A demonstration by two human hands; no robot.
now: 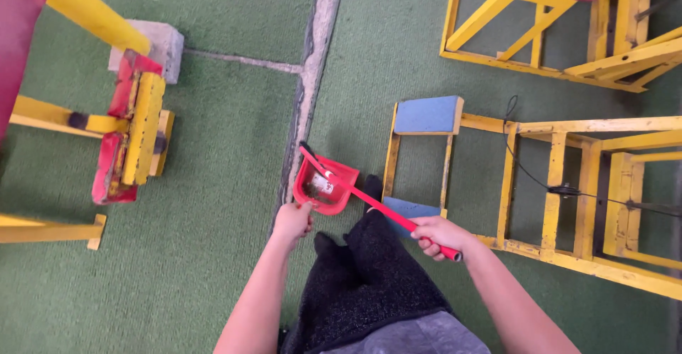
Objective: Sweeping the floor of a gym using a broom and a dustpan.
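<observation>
1. Green carpeted floor (213, 254), split by a grey seam, spread under everything.
2. Yellow frames (554, 183) with a blue pad (428, 115) stood just right of the dustpan.
3. Red dustpan (327, 187) sat on the floor ahead of the feet, debris inside.
4. Red broom handle (383, 212) slanted into the pan.
5. Right hand (439, 236) clenched its grip around the handle's end.
6. Left hand (293, 220) gripped the pan's near edge.

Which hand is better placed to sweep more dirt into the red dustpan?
The right hand, probably. It already grips the red broom handle, whose head reaches the dustpan. The left hand holds the dustpan's edge.
</observation>
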